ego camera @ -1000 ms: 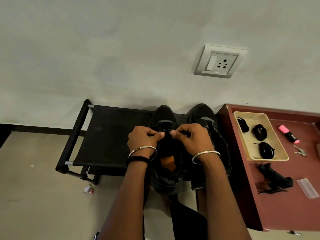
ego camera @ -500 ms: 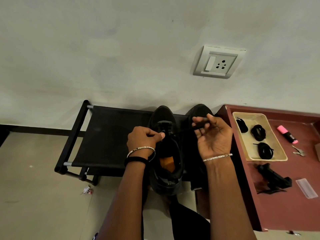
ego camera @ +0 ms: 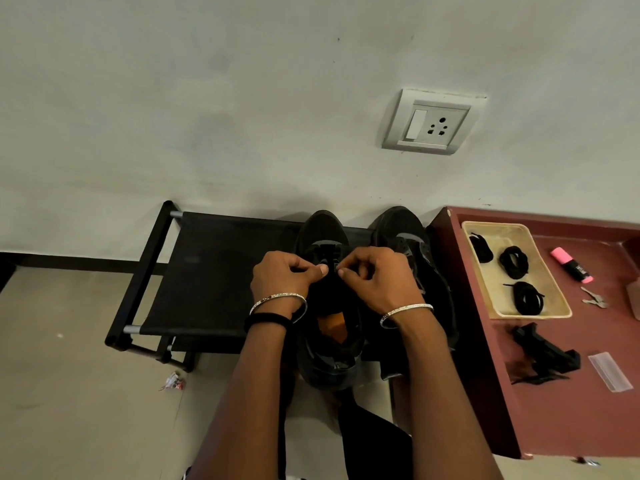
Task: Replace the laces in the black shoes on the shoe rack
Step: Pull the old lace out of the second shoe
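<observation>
Both wrists carry a silver bangle [ego camera: 407,310]; the left one also has a black band [ego camera: 266,320]. The black shoe [ego camera: 329,370] is low-cut and matte black with an orange insole patch showing in the opening. It sits right of centre on the shoe rack [ego camera: 207,271], heel hanging over the near edge and toe at the far edge by the wall. The left hand [ego camera: 284,278] and right hand [ego camera: 377,282] meet over its eyelet row. On each, the fingers are curled and thumb and forefinger are pinched tight on the upper. Black on black, so whether a lace end is in either pinch can't be told. The second black shoe [ego camera: 401,226] is at the rack's right end, parallel, with grey trim by the eyelets, just beside the maroon side table [ego camera: 554,410]. A tray [ego camera: 498,225] near the table's far left corner holds coiled black laces [ego camera: 528,297]. To its right lie a pink highlighter [ego camera: 571,265] and keys [ego camera: 594,299]. There is a wall socket [ego camera: 433,121] above.
</observation>
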